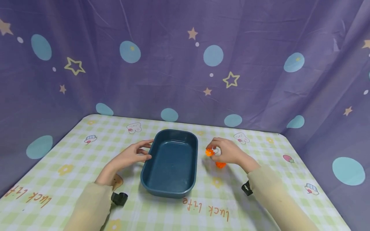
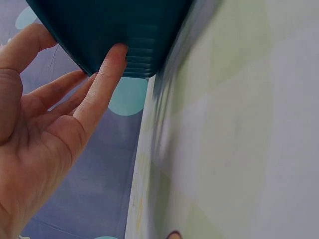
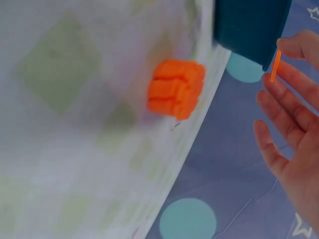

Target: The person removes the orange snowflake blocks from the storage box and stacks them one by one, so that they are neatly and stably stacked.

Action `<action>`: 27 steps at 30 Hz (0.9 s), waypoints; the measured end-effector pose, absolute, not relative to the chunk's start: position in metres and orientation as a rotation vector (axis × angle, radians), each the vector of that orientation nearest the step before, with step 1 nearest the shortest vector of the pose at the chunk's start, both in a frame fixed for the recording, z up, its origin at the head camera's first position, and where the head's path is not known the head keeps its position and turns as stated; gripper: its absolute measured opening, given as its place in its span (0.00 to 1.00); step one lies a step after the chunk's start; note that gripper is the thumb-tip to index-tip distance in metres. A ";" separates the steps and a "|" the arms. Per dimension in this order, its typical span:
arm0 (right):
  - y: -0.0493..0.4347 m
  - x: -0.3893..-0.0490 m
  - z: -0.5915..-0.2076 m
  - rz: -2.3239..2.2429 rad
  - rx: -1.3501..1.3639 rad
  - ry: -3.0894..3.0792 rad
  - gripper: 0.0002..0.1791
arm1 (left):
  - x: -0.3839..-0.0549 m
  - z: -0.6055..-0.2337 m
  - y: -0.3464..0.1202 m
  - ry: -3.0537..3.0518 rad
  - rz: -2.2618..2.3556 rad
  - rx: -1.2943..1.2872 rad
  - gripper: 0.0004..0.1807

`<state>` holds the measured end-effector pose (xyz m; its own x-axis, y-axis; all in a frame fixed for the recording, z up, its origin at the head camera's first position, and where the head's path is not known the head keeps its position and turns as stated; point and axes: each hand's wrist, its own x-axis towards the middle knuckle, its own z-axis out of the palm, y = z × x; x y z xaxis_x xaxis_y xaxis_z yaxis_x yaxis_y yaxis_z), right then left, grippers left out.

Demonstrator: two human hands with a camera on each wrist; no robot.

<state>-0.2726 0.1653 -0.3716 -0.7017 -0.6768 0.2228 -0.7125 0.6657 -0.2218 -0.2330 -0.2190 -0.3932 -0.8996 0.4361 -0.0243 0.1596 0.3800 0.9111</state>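
Note:
A dark blue rectangular tub [image 1: 172, 194] with rounded corners stands on the table, its inside bare. My left hand [image 1: 131, 155] is at its left side, fingers lightly bent and fingertips against the outer wall [image 2: 134, 30]. To the right of the tub, my right hand [image 1: 228, 150] pinches a thin orange plastic disc [image 1: 209, 152] between thumb and fingers. Seen edge-on in the right wrist view, the disc [image 3: 275, 64] is held above the table, with the other fingers spread. Below that hand sits a small stack of orange notched pieces [image 3: 175, 89], partly hidden in the head view.
A green-and-white checked cloth [image 1: 254, 199] with printed drawings and lettering covers the table. Behind and beside it hangs a purple curtain [image 1: 162, 86] with stars and blue spots. Black straps [image 1: 119, 199] show at both wrists.

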 end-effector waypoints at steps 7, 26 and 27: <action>0.182 -0.267 -0.378 0.475 1.100 -2.800 0.15 | -0.234 -0.394 -0.219 2.382 1.531 0.541 0.38; 0.208 -0.259 -0.398 0.492 1.047 -2.851 0.14 | -0.233 -0.394 -0.220 2.398 1.521 0.534 0.38; 0.208 -0.259 -0.399 0.492 1.047 -2.850 0.14 | -0.233 -0.394 -0.220 2.399 1.520 0.537 0.39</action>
